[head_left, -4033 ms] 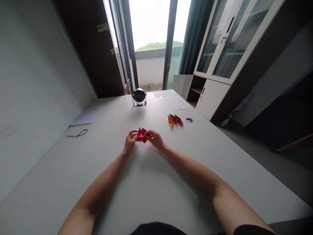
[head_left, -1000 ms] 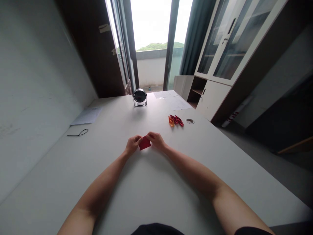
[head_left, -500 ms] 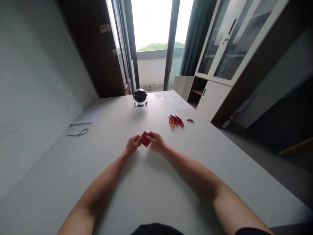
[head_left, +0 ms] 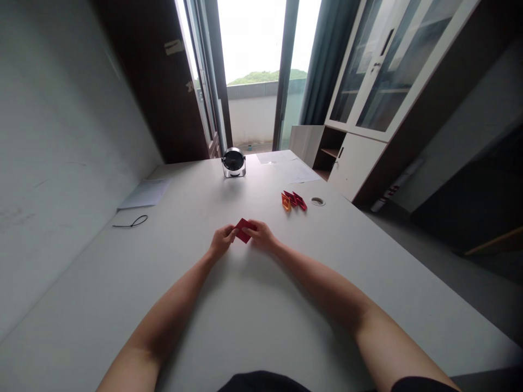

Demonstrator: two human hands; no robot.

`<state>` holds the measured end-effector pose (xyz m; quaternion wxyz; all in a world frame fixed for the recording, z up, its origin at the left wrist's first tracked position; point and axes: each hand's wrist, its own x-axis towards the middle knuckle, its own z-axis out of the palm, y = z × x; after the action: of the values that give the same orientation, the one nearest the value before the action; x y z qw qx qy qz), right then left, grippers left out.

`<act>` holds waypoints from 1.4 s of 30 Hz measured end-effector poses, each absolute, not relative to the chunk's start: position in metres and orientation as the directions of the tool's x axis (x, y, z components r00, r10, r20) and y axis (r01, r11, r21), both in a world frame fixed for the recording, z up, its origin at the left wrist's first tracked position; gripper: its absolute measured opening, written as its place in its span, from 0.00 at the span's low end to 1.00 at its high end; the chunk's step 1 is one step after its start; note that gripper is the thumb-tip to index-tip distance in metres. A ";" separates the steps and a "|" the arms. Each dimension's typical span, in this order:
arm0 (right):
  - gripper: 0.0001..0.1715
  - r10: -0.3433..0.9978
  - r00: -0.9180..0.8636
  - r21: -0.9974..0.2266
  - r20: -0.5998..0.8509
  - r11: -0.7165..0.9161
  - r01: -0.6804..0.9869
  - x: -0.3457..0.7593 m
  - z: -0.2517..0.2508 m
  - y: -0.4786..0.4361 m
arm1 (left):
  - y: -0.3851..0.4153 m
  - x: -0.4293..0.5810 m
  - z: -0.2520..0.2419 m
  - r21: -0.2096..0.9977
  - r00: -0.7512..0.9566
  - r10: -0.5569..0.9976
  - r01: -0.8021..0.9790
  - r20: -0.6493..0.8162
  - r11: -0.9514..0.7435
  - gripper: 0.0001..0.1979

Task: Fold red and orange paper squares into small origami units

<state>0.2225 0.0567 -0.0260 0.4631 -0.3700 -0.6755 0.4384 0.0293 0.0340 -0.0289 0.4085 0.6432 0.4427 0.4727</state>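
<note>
Between my two hands, near the middle of the white table, is a small folded red paper (head_left: 244,235), turned so that a corner points toward me. My left hand (head_left: 222,240) pinches its left side between thumb and fingers. On the right side, my right hand (head_left: 260,234) grips it too, with the thumb lying over the paper's face. The fingers behind the paper are hidden. Farther off to the right sit folded paper boats: an orange one (head_left: 285,202) and dark red ones (head_left: 300,201) grouped close together.
A round device on a metal stand (head_left: 234,162) stands at the table's far edge. Right of the boats is a white ring (head_left: 317,201). Paper sheets (head_left: 145,194) and a black cable tie (head_left: 131,225) lie at left; more sheets (head_left: 300,172) lie at far right.
Both hands keep their hold on the red paper. My right thumb has shifted slightly left across it, and the view has moved a little.
</note>
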 end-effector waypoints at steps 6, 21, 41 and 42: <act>0.21 0.874 -0.415 -0.968 0.253 0.229 -0.107 0.221 -0.028 0.060 | 0.042 0.027 -0.031 0.978 0.032 0.978 0.017 0.208 -0.208 0.18; 0.08 0.902 -0.224 -0.913 0.369 0.397 0.097 0.222 -0.041 0.069 | 0.041 0.027 -0.030 0.983 0.038 0.983 -0.042 0.182 -0.180 0.17; 0.12 0.906 -0.233 -0.904 0.352 0.394 0.167 0.224 -0.032 0.059 | 0.037 0.030 -0.020 0.971 0.073 0.972 -0.100 0.225 -0.218 0.22; 0.13 0.905 -0.244 -0.914 0.350 0.387 0.125 0.224 -0.033 0.059 | 0.037 0.030 -0.020 0.969 0.079 0.970 -0.110 0.229 -0.219 0.22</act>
<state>0.2236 0.0593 -0.0330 0.4838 -0.3797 -0.6778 0.4030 0.0303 0.0365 -0.0196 0.4871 0.5498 0.3911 0.5545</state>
